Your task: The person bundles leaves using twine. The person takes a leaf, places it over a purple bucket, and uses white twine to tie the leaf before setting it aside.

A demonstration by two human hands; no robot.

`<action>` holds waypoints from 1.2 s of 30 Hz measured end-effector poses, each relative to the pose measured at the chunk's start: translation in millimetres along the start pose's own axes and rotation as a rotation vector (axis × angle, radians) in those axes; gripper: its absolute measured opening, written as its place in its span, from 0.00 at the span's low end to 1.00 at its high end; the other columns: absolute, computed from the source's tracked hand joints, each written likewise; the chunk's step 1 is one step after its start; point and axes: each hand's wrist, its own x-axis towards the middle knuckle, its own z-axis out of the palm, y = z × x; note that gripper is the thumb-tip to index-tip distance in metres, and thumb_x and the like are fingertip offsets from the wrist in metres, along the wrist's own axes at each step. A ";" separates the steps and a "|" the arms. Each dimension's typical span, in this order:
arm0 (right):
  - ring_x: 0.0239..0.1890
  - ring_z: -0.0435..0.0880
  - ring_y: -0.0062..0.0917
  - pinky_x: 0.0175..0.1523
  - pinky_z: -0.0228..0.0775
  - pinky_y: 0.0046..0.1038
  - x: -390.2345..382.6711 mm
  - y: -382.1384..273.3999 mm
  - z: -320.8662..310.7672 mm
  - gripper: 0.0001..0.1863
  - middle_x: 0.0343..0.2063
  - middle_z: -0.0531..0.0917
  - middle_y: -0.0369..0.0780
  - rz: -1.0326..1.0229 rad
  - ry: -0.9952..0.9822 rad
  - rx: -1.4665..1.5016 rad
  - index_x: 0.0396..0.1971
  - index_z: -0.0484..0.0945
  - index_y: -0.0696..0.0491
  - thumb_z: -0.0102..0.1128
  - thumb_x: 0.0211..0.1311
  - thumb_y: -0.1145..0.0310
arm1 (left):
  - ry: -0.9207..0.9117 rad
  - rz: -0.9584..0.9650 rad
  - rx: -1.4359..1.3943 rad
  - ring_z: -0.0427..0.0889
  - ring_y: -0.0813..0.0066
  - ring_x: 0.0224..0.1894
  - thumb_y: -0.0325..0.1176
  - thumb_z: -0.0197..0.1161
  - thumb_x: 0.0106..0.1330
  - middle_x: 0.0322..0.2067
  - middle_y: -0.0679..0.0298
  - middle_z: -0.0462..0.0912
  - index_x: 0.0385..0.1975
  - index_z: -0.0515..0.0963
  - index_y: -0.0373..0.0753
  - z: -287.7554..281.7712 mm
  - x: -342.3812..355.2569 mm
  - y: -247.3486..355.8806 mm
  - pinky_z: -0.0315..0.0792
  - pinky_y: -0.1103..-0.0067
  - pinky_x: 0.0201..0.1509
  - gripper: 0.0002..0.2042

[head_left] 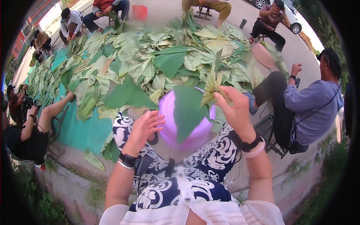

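My right hand (234,108) pinches a gathered bunch of leaves (213,84) by its yellowish-green end, with the tips pointing up and away from me. To the left, my left hand (144,129) is held with its fingers stretched out and nothing in them. Between the hands a broad dark green leaf (185,112) lies across a purple plastic basin (168,112) that stands in front of my knees. The basin's inside is mostly hidden by that leaf. Beyond it spreads a large heap of pale and dark green leaves (131,56).
Green sheeting (86,129) lies under the heap at the left. A person in a blue-grey top (311,101) sits close at my right, another person (30,120) at the left. Several others sit around the far side. A pink basin (262,55) stands at the far right, a red bucket (140,12) at the back.
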 end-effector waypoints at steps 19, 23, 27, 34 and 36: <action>0.29 0.80 0.34 0.35 0.72 0.26 -99.6 3.7 22.2 0.08 0.31 0.80 0.45 0.095 -0.182 0.081 0.33 0.77 0.61 0.58 0.56 0.72 | 0.041 0.023 -0.202 0.78 0.69 0.44 0.26 0.57 0.60 0.46 0.60 0.76 0.50 0.67 0.36 43.1 71.9 -8.1 0.74 0.74 0.48 0.17; 0.25 0.79 0.21 0.33 0.71 0.23 -130.4 15.0 -32.9 0.09 0.29 0.80 0.41 0.525 0.076 0.024 0.31 0.77 0.62 0.51 0.62 0.72 | 0.055 -0.013 -0.287 0.77 0.67 0.46 0.26 0.56 0.60 0.46 0.59 0.76 0.50 0.67 0.37 24.4 105.2 -56.4 0.73 0.73 0.50 0.17; 0.24 0.78 0.19 0.33 0.70 0.22 -191.8 33.3 -77.1 0.11 0.27 0.80 0.40 0.899 0.270 -0.015 0.31 0.78 0.62 0.49 0.64 0.70 | 0.120 -0.186 -0.298 0.77 0.66 0.45 0.26 0.55 0.60 0.45 0.59 0.75 0.50 0.67 0.36 4.8 133.3 -133.7 0.72 0.71 0.50 0.17; 0.30 0.81 0.36 0.38 0.72 0.31 -387.6 44.7 -97.4 0.18 0.29 0.82 0.48 1.248 -0.359 -0.437 0.35 0.79 0.60 0.57 0.56 0.59 | 0.315 -0.453 -0.097 0.77 0.64 0.42 0.25 0.50 0.61 0.40 0.57 0.77 0.47 0.69 0.33 -34.9 143.1 -228.6 0.72 0.69 0.46 0.14; 0.33 0.81 0.41 0.41 0.71 0.34 -426.9 22.6 -99.8 0.21 0.31 0.82 0.48 1.385 -0.550 -0.248 0.36 0.78 0.59 0.58 0.54 0.55 | 0.323 -0.414 -0.075 0.78 0.64 0.40 0.25 0.50 0.61 0.38 0.57 0.77 0.44 0.71 0.31 -26.0 142.3 -224.0 0.72 0.69 0.44 0.13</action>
